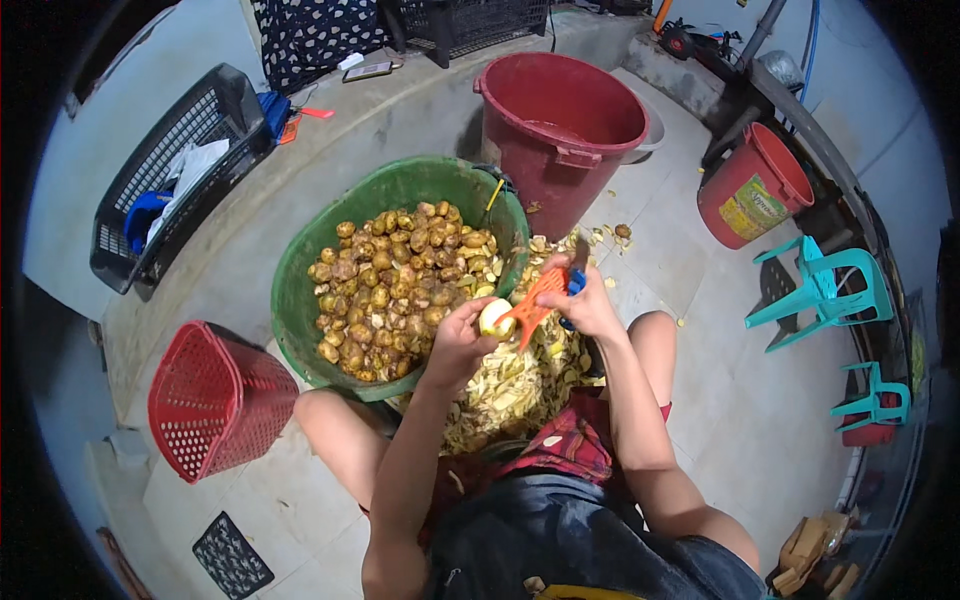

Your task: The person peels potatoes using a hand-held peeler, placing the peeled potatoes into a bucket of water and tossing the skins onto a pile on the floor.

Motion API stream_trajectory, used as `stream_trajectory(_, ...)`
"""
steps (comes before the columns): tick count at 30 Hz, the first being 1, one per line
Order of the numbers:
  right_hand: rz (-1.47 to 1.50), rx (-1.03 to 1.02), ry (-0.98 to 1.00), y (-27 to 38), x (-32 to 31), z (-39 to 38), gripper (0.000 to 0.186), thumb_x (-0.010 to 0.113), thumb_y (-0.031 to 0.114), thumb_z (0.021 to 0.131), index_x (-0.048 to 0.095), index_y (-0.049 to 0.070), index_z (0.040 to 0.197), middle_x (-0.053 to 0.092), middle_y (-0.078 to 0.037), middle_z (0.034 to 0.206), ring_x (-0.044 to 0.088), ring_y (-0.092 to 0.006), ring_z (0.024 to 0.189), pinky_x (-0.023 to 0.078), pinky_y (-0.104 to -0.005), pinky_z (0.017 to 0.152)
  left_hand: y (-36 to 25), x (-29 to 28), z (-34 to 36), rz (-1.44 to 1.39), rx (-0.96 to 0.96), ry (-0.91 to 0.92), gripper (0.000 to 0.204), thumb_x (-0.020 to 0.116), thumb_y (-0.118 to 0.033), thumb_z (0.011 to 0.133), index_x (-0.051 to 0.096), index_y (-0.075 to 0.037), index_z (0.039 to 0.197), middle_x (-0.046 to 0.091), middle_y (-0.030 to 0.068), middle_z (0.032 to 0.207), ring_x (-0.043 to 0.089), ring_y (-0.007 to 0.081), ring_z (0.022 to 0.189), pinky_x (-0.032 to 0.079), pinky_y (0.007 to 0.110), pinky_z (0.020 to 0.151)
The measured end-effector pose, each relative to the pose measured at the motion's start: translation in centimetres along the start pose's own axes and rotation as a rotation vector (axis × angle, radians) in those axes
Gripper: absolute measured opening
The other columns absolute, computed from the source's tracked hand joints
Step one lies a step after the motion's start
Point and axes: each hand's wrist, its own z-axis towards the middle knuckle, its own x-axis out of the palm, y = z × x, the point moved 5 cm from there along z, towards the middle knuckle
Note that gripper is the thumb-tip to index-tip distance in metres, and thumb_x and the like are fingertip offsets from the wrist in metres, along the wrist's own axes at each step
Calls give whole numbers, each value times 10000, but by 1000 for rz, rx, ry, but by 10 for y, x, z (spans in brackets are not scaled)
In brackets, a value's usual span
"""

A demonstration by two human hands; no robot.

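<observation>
My left hand [458, 348] is closed round a pale, mostly peeled potato [495, 317]. Against its right side lies the head of an orange peeler [536, 308], gripped in my right hand [588, 302]. Something blue [575, 282] shows among the right fingers; I cannot make out what it is. Just beyond my left hand, many brown-skinned potatoes [400, 275] fill a large green tub [296, 325]. Below both hands, between my legs, is a heap of pale peelings [515, 385].
A tall red bin [535, 165] stands behind the tub, with a smaller red bucket [745, 205] farther right. On the left are a red perforated basket [215, 410] and a black crate [175, 160]. Teal plastic chairs [825, 285] stand at the right. Scraps lie on the tiled floor.
</observation>
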Motion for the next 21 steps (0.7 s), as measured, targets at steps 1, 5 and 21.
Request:
stream_trajectory(1, -64, 0, 21, -2, 1, -1, 345, 828, 52, 708, 592, 43, 960, 604, 11, 846, 566, -102, 765, 464, -250, 706, 1, 3, 1, 32, 8, 1, 834, 882, -164, 672, 412, 61, 1323, 538, 88, 1232, 561, 176, 1122, 461, 299, 980)
stream_trajectory(5, 83, 306, -173, -59, -36, 8, 340, 829, 45, 710, 610, 49, 969, 607, 17, 879, 550, -89, 814, 456, -258, 764, 3, 9, 5, -14, 14, 10, 812, 872, -159, 686, 414, 46, 1326, 541, 76, 1211, 552, 172, 1123, 455, 295, 984)
stream_trajectory(21, 17, 210, -133, -46, -33, 14, 344, 823, 35, 704, 601, 39, 967, 615, 6, 864, 571, -100, 822, 471, -265, 767, 4, 9, 3, -7, 12, -2, 806, 877, -160, 675, 425, 55, 1307, 550, 85, 1212, 548, 171, 1137, 436, 299, 1009)
